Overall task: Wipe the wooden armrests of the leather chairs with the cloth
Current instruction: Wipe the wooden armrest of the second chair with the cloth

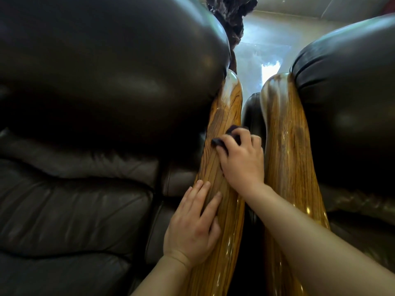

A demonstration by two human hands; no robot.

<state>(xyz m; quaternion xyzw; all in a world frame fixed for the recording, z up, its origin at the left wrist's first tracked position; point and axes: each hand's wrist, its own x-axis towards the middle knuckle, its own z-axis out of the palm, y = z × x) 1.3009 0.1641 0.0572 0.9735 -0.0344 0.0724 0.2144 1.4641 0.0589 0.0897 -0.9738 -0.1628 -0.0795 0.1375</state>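
Observation:
Two glossy wooden armrests run side by side up the middle of the head view. The left armrest (pixel 224 116) belongs to the dark leather chair (pixel 89 82) on the left, the right armrest (pixel 286 135) to the leather chair (pixel 346 92) on the right. My right hand (pixel 243 161) presses a small dark cloth (pixel 220 142) onto the left armrest about halfway up; most of the cloth is hidden under my fingers. My left hand (pixel 192 225) lies flat on the same armrest lower down, fingers spread, holding nothing.
A narrow dark gap separates the two armrests. Beyond them lies a pale shiny floor (pixel 263 54) with bright glare, and a dark gnarled wooden object (pixel 230 18) stands at the top centre. Leather seat cushions (pixel 74 210) fill the lower left.

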